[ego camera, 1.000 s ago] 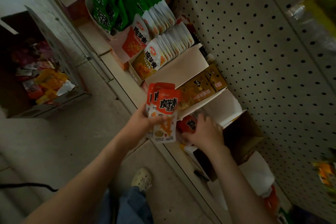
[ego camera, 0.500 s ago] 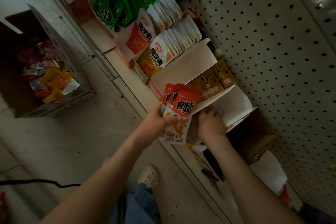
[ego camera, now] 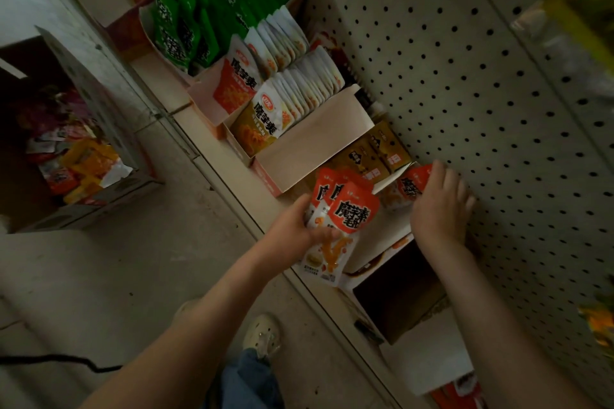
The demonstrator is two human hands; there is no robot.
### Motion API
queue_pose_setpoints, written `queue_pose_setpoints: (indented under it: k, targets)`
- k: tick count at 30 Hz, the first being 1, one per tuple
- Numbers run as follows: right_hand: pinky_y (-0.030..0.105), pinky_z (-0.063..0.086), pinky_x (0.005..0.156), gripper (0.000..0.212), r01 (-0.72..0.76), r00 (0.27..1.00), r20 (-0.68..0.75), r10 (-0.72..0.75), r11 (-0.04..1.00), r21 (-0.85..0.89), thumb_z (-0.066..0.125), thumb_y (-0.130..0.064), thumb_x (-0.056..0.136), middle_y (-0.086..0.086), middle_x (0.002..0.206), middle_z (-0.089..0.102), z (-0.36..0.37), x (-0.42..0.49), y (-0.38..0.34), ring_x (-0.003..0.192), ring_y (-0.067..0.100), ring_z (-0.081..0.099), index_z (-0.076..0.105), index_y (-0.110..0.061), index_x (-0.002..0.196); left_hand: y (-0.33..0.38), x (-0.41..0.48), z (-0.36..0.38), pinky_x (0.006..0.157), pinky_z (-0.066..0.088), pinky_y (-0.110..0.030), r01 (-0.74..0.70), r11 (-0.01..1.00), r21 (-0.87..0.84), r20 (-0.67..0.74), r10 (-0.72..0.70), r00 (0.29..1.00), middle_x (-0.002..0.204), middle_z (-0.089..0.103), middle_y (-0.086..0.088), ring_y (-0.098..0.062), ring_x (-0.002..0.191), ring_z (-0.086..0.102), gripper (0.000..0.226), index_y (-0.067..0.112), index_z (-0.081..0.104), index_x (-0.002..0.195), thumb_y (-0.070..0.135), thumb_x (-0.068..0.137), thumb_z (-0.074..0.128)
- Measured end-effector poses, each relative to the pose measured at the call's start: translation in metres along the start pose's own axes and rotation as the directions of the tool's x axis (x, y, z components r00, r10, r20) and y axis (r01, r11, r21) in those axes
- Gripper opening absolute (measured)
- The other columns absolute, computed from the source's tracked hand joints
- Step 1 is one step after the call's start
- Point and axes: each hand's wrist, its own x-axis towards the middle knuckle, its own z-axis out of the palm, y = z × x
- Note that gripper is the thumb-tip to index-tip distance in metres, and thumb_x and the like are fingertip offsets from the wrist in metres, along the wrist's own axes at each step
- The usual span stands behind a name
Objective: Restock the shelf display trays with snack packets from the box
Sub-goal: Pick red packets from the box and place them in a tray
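Packets, 3 orange, fanned, gripped in left hand, just left of right hand. Right hand lies over single packet standing in tray; pinching or not, cannot tell. Box well left of left hand.

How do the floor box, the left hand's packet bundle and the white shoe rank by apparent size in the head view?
1. Floor box, largest.
2. Packet bundle in the left hand; nearer the camera, so flattered.
3. White shoe, smallest.
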Motion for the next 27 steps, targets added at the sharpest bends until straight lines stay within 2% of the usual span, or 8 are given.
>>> queue_pose_setpoints:
  k: [3, 9, 16, 17, 19, 22, 25, 27]
  targets:
    - [0.042, 0.022, 0.112, 0.089, 0.053, 0.997, 0.053, -0.053, 0.999, 0.008, 0.062, -0.015, 0.088, 0.010, 0.152, 0.029, 0.009, 0.002, 0.002, 0.139, 0.025, 0.027, 0.001, -0.012, 0.153, 0.002, 0.003, 0.006, 0.093, 0.052, -0.050, -0.043, 0.999, 0.021, 0.024, 0.043, 0.999, 0.108, 0.070, 0.001, -0.016, 0.100, 0.069, 0.037, 0.027, 0.052, 0.112, 0.016, 0.084, 0.071]
    - [0.042, 0.027, 0.104, 0.069, 0.080, 0.996, -0.045, -0.077, 0.995, 0.057, 0.059, -0.018, 0.091, 0.009, 0.141, 0.039, 0.009, -0.001, 0.007, 0.126, 0.025, 0.033, 0.025, -0.016, 0.150, 0.003, 0.011, 0.015, 0.094, 0.050, -0.054, -0.052, 0.997, 0.063, -0.003, 0.053, 0.999, 0.111, 0.069, 0.005, -0.018, 0.103, 0.067, 0.039, 0.036, 0.051, 0.112, 0.024, 0.082, 0.072]
    - [0.051, 0.028, 0.109, 0.081, 0.048, 0.999, -0.026, -0.043, 0.961, 0.272, 0.063, -0.018, 0.088, 0.010, 0.147, 0.028, -0.003, -0.008, 0.008, 0.133, 0.028, 0.025, 0.014, -0.021, 0.153, 0.011, 0.008, 0.022, 0.096, 0.051, -0.046, -0.084, 0.989, 0.124, 0.015, 0.083, 0.996, 0.113, 0.065, 0.009, -0.012, 0.104, 0.064, 0.039, 0.034, 0.049, 0.120, 0.021, 0.088, 0.067]
    - [0.051, 0.035, 0.105, 0.078, 0.057, 0.998, -0.007, -0.059, 0.920, 0.387, 0.061, -0.017, 0.089, 0.010, 0.146, 0.029, -0.011, -0.008, 0.005, 0.132, 0.027, 0.028, 0.016, -0.023, 0.152, 0.011, 0.009, 0.022, 0.097, 0.050, -0.045, -0.083, 0.988, 0.129, 0.032, 0.080, 0.996, 0.114, 0.065, 0.009, -0.012, 0.105, 0.064, 0.039, 0.034, 0.049, 0.121, 0.021, 0.088, 0.066]
    - [0.037, 0.048, 0.090, 0.065, 0.049, 0.985, 0.093, -0.146, 0.752, 0.657, 0.052, -0.009, 0.094, 0.003, 0.140, 0.037, -0.031, -0.011, -0.001, 0.122, 0.015, 0.041, 0.025, -0.030, 0.149, 0.014, 0.007, 0.022, 0.098, 0.050, -0.043, -0.074, 0.990, 0.117, 0.090, 0.063, 0.994, 0.115, 0.065, 0.005, -0.014, 0.106, 0.063, 0.040, 0.034, 0.048, 0.123, 0.017, 0.091, 0.064]
    - [0.029, 0.052, 0.085, 0.052, -0.032, 0.888, 0.273, -0.370, 0.543, 0.839, 0.041, -0.004, 0.096, -0.007, 0.130, 0.049, -0.050, -0.023, -0.002, 0.113, 0.006, 0.052, 0.045, -0.037, 0.135, 0.019, 0.003, 0.022, 0.099, 0.048, -0.039, -0.055, 0.990, 0.128, 0.180, 0.031, 0.983, 0.117, 0.064, 0.004, -0.015, 0.111, 0.061, 0.046, 0.033, 0.044, 0.132, 0.015, 0.093, 0.060]
    - [0.019, 0.053, 0.073, 0.039, -0.182, 0.829, 0.355, -0.432, 0.391, 0.902, 0.048, -0.027, 0.086, -0.011, 0.121, 0.058, -0.058, -0.033, -0.001, 0.103, 0.005, 0.061, 0.058, -0.040, 0.121, 0.024, 0.001, 0.020, 0.097, 0.045, -0.032, -0.058, 0.979, 0.196, 0.223, 0.013, 0.975, 0.115, 0.061, 0.009, -0.013, 0.111, 0.058, 0.050, 0.034, 0.041, 0.138, 0.018, 0.094, 0.059]
    - [0.019, 0.053, 0.072, 0.034, -0.227, 0.831, 0.375, -0.411, 0.364, 0.903, 0.061, -0.043, 0.085, -0.011, 0.121, 0.057, -0.059, -0.035, -0.002, 0.099, 0.005, 0.062, 0.056, -0.044, 0.119, 0.027, 0.001, 0.021, 0.095, 0.046, -0.031, -0.052, 0.977, 0.207, 0.242, 0.000, 0.970, 0.112, 0.061, 0.010, -0.013, 0.109, 0.058, 0.048, 0.033, 0.043, 0.136, 0.017, 0.094, 0.059]
